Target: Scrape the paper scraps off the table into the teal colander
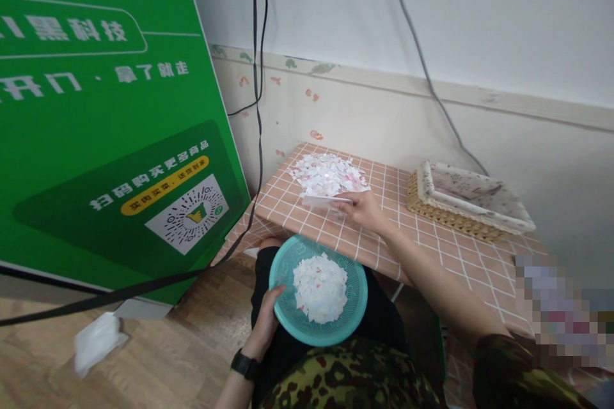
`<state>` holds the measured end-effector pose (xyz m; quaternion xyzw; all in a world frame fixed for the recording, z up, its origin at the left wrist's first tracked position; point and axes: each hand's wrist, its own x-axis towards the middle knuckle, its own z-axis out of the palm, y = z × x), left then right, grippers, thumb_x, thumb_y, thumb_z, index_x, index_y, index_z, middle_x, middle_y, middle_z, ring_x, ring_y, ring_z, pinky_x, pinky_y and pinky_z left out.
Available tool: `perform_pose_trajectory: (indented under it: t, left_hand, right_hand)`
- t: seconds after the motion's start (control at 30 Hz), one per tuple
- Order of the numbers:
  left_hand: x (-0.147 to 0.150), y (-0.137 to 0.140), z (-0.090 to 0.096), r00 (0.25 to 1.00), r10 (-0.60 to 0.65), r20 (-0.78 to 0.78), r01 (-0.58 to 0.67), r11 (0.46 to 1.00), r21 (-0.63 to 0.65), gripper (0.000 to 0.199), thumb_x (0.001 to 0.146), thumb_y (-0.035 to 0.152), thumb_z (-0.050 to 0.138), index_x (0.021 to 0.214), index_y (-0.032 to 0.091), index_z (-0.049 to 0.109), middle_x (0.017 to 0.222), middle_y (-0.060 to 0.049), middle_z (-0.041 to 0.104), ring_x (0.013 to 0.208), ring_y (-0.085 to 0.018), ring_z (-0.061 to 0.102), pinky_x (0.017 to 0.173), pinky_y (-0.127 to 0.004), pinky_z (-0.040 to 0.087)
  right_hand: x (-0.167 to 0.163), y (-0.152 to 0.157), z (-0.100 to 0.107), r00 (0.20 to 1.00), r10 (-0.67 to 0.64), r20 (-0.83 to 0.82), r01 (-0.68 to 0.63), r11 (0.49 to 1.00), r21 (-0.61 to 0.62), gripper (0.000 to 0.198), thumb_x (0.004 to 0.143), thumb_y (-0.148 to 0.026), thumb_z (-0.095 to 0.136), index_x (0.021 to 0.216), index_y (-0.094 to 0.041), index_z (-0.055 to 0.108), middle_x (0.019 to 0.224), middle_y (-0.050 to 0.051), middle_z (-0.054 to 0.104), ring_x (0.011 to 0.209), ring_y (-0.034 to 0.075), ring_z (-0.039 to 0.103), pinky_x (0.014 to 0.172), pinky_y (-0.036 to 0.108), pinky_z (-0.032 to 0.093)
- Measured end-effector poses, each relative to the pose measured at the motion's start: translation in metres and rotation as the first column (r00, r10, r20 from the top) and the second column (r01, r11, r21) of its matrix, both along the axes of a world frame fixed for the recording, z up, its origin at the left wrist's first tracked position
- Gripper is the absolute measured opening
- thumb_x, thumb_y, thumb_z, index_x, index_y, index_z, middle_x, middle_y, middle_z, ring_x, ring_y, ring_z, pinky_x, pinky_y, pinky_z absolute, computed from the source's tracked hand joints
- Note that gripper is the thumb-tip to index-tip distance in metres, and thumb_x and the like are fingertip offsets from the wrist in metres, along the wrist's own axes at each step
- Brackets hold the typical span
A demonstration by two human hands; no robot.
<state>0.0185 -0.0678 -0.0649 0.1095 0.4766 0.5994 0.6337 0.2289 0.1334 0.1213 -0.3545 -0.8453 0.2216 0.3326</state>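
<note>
My left hand (269, 314) grips the rim of a teal plastic colander (355, 307), which sits over my lap just below the table edge. Inside the colander is a mound of white paper scraps (320, 287) with a few pink bits. Over the table, my right hand (359, 209) is closed on a flat, whitish translucent piece (320, 201), held low with its long side toward me. Right behind that piece lies a spread pile of paper scraps (329, 172), white with some pink. The piece seems to touch the pile's near edge.
A lined wicker basket (460, 214) stands on the right of the checked tablecloth (398, 249). The tall green cabinet (115, 160) rises at left, with a black strap (256, 115) hanging beside it. A white packet (98, 340) lies on the floor.
</note>
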Motion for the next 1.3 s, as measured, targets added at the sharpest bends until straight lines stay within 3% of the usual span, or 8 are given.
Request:
perform_pose_trajectory:
  t: [0.1,0.2,0.3,0.47,0.7,0.93,1.17,1.3]
  left_hand:
    - [0.000,0.000,0.001,1.000,-0.002,0.000,0.002,1.000,0.005,0.034,0.072,0.036,0.067,0.092,0.009,0.071,0.089,-0.012,0.075,0.079,-0.028,0.069,0.082,-0.043,0.051]
    - [0.000,0.000,0.003,1.000,-0.008,0.010,0.008,1.000,0.006,0.035,0.070,0.036,0.068,0.093,0.010,0.071,0.093,-0.012,0.075,0.083,-0.029,0.068,0.085,-0.043,0.049]
    - [-0.001,0.000,0.002,1.000,-0.010,0.014,0.010,1.000,-0.006,0.038,0.069,0.037,0.069,0.095,0.010,0.071,0.095,-0.013,0.074,0.090,-0.031,0.068,0.086,-0.044,0.049]
    - [-0.002,0.001,-0.003,1.000,0.003,0.008,-0.003,1.000,-0.025,0.039,0.067,0.037,0.070,0.094,0.009,0.071,0.090,-0.013,0.075,0.090,-0.033,0.068,0.086,-0.047,0.049]
    - [-0.001,0.002,-0.001,1.000,0.005,0.007,-0.005,1.000,0.007,0.033,0.067,0.035,0.070,0.090,0.011,0.071,0.088,-0.010,0.075,0.087,-0.031,0.068,0.084,-0.045,0.051]
    - [-0.002,-0.001,0.001,1.000,-0.008,0.012,0.008,1.000,-0.011,0.036,0.069,0.036,0.070,0.094,0.009,0.070,0.093,-0.011,0.075,0.095,-0.031,0.067,0.089,-0.045,0.049]
    - [-0.002,0.000,0.001,1.000,0.000,0.026,0.001,1.000,-0.020,0.036,0.069,0.032,0.070,0.097,0.009,0.070,0.096,-0.013,0.074,0.095,-0.032,0.067,0.090,-0.045,0.049]
    - [-0.002,0.001,-0.001,1.000,0.000,0.031,0.001,1.000,-0.029,0.036,0.069,0.032,0.070,0.097,0.009,0.070,0.098,-0.013,0.074,0.096,-0.033,0.067,0.091,-0.048,0.049]
  right_hand:
    - [-0.021,-0.030,-0.005,0.996,-0.070,0.054,0.062,0.988,0.138,0.027,0.090,-0.029,0.050,0.107,-0.022,0.070,0.091,0.005,0.074,0.072,0.016,0.067,0.067,0.027,0.050]
    - [-0.054,-0.057,-0.021,0.985,0.011,0.174,-0.064,0.951,0.302,0.040,0.090,-0.019,0.046,0.128,-0.022,0.056,0.115,0.007,0.067,0.094,0.018,0.066,0.081,0.031,0.050]
    - [-0.086,-0.071,-0.034,0.952,0.009,0.305,-0.138,0.904,0.405,0.043,0.089,-0.012,0.041,0.131,-0.014,0.050,0.127,0.011,0.059,0.111,0.020,0.059,0.090,0.033,0.048]
    - [-0.104,-0.080,-0.034,0.863,-0.171,0.476,-0.062,0.898,0.435,0.039,0.091,-0.013,0.038,0.127,-0.009,0.051,0.124,0.017,0.060,0.104,0.026,0.060,0.071,0.036,0.054]
    - [-0.065,-0.091,-0.034,0.851,-0.212,0.480,-0.017,0.903,0.429,0.041,0.090,-0.013,0.041,0.129,-0.012,0.052,0.124,0.016,0.061,0.102,0.026,0.062,0.074,0.036,0.055]
    - [-0.020,-0.098,-0.046,0.866,-0.273,0.418,0.037,0.870,0.492,0.042,0.087,-0.009,0.042,0.127,-0.014,0.056,0.124,0.014,0.061,0.106,0.027,0.062,0.078,0.038,0.055]
    - [0.034,-0.084,-0.051,0.850,-0.393,0.351,0.201,0.858,0.473,0.049,0.080,-0.006,0.047,0.127,-0.016,0.056,0.123,0.012,0.062,0.103,0.025,0.064,0.082,0.036,0.053]
    - [0.063,-0.075,-0.049,0.828,-0.508,0.238,0.373,0.815,0.444,0.042,0.085,-0.016,0.048,0.125,-0.021,0.060,0.114,0.009,0.067,0.085,0.022,0.069,0.070,0.030,0.052]
